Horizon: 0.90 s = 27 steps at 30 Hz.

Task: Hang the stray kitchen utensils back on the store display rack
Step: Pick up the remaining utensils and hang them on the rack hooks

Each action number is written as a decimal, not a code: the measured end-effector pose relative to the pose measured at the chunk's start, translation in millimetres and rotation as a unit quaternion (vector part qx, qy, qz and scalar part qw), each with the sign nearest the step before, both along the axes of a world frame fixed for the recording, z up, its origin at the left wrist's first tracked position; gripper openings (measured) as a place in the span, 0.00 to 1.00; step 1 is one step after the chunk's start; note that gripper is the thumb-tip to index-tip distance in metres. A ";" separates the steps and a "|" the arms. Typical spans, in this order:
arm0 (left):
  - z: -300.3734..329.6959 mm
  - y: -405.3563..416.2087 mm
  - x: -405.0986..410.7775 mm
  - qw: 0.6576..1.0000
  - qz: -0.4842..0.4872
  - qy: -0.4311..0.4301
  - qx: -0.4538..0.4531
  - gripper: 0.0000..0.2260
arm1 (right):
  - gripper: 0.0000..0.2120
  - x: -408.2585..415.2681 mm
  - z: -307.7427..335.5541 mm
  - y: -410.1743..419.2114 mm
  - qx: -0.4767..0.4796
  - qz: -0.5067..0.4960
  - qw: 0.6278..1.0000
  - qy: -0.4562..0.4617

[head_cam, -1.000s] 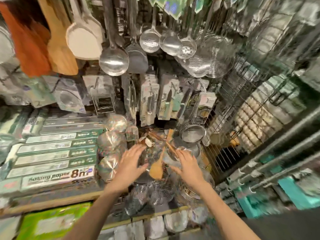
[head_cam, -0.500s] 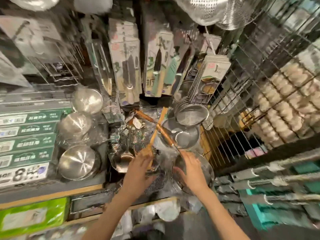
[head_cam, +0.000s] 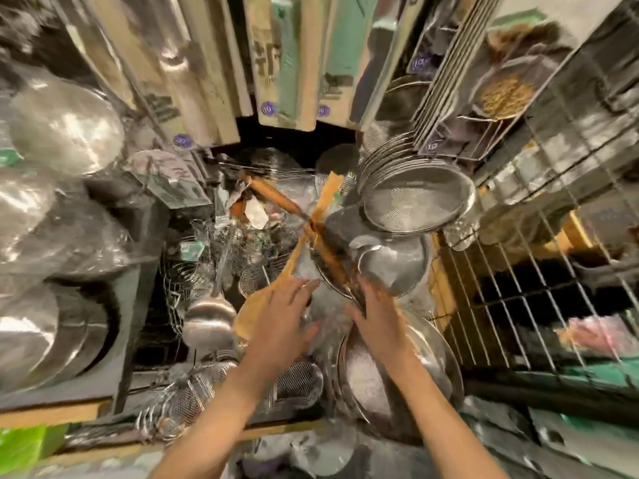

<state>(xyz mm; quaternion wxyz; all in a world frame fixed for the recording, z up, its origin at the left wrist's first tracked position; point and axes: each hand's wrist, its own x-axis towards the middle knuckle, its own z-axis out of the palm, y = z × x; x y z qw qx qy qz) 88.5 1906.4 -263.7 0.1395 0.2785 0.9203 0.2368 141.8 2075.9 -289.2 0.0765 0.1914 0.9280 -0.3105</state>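
A light wooden spatula [head_cam: 321,209] lies in the shelf bin, blade toward me. My left hand [head_cam: 276,319] lies over its blade with fingers spread and nearly straight. A darker wooden handle [head_cam: 276,198] crosses the spatula and runs down toward my right hand [head_cam: 377,316]. My right hand's fingers reach the lower end of that handle at the rim of a steel strainer [head_cam: 394,261]. Blur hides whether any finger curls round the wood. A steel ladle [head_cam: 209,319] lies left of my left hand.
Stacked mesh sieves [head_cam: 418,198] stand behind the bin, steel bowls [head_cam: 65,129] to the left, carded utensil packs [head_cam: 287,63] hang above. A wire grid rack [head_cam: 518,278] walls the right side. Round mesh skimmers [head_cam: 297,378] and a steel pan [head_cam: 397,375] lie under my forearms.
The camera has dipped down and closer to the bin. Both hands have reached farther in, the left onto the spatula blade, the right up to the dark handle's end.
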 end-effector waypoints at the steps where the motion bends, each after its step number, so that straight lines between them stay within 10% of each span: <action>1: -3.0 3.9 -0.4 1.000 -0.001 0.002 0.013 0.29 | 0.26 -2.9 -3.2 0.7 -0.023 -0.014 1.000 0.016; 9: -12.3 24.9 4.5 0.961 0.054 -0.175 0.208 0.22 | 0.21 -9.5 -1.2 -4.1 -0.186 -0.090 0.972 0.110; 27: 37.1 -4.6 -40.2 0.815 0.263 -0.205 0.473 0.11 | 0.14 -123.0 8.6 -3.6 -0.239 -0.099 0.965 0.045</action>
